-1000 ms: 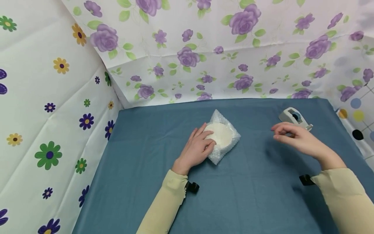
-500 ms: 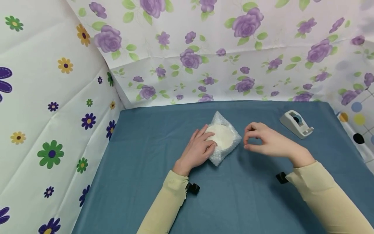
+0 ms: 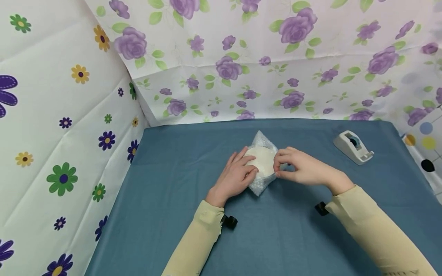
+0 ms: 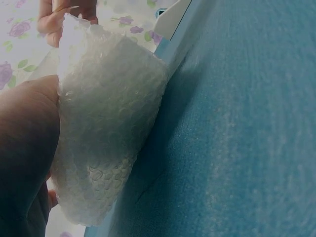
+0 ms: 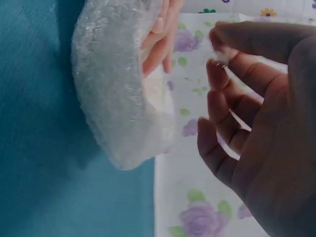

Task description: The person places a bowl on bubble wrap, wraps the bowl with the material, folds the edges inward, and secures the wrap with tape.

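A round white dish-like object (image 3: 263, 158) lies in bubble wrap (image 3: 259, 187) at the middle of the table, its pale face showing between the folded-in edges. My left hand (image 3: 228, 179) presses on it from the left, fingers stretched over the top. In the left wrist view, the thumb side of that hand lies along the bubble wrap (image 4: 111, 94). My right hand (image 3: 302, 166) is at the right edge of the package in the head view, thumb and index finger pinched together. Between those fingertips the right wrist view shows a small clear piece of tape (image 5: 222, 60).
A white tape dispenser (image 3: 353, 147) stands on the blue cloth (image 3: 193, 165) at the back right. Flowered sheets (image 3: 207, 57) rise behind the table and along its left side.
My right hand has come left from beside the tape dispenser to the package's right edge, fingertips still pinched. The left hand stays on the package.
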